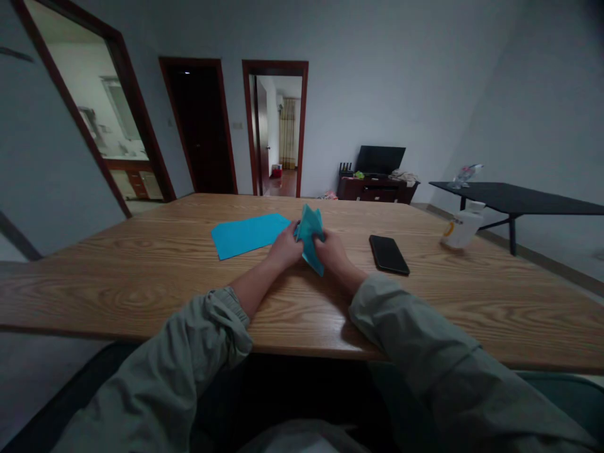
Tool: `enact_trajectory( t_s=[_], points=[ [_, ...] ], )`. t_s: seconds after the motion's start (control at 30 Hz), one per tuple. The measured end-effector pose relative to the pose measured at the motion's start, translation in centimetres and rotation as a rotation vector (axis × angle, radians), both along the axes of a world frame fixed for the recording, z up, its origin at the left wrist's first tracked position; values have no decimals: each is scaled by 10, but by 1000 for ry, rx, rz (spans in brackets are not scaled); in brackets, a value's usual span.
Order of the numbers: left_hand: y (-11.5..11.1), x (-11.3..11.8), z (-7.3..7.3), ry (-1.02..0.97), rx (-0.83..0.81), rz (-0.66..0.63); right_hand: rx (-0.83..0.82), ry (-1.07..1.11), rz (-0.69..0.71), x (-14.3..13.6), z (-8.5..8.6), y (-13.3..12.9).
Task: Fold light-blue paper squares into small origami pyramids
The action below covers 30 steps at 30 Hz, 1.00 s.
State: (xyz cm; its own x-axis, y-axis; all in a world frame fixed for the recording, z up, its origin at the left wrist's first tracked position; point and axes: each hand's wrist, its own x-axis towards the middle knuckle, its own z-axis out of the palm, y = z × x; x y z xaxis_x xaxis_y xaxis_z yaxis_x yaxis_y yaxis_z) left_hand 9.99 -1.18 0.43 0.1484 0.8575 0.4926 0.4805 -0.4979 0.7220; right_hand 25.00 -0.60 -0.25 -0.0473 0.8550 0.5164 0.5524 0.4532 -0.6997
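A folded piece of blue paper [310, 228] is held up between my two hands, above the wooden table. My left hand [287, 246] is closed on its left side, and my right hand [331, 249] grips its right side. One corner of the paper points down toward the tabletop. Just left of my left hand, a flat blue sheet [250, 234] lies on the table. The fingertips of both hands are partly hidden by the folded paper.
On the wooden table [302, 314], a black phone [389, 255] lies right of my right hand. Farther right stands a white container [462, 228]. Beyond are a black table [514, 196] and a TV [380, 160] on a dark cabinet.
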Motion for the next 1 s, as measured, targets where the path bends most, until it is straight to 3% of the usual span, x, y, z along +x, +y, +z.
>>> enact_trajectory(
  t_s=[0.17,0.37,0.57,0.73,0.83,1.0],
  points=[
    [11,-14,-2,-2,-36,-93,-96,-5,123,24,-7,3],
    [13,-29,0,-383,-465,-176,-316,116,234,48,-4,1],
    [-7,-37,16,-512,-724,-356,-238,66,325,47,-6,-2],
    [-4,-32,6,-419,-650,-330,-112,-34,360,48,-3,-10],
    [2,-31,0,-402,-579,-361,-239,8,391,48,0,-17],
    [7,-35,-2,-417,-417,-328,-526,383,515,45,5,-26]
  ],
)
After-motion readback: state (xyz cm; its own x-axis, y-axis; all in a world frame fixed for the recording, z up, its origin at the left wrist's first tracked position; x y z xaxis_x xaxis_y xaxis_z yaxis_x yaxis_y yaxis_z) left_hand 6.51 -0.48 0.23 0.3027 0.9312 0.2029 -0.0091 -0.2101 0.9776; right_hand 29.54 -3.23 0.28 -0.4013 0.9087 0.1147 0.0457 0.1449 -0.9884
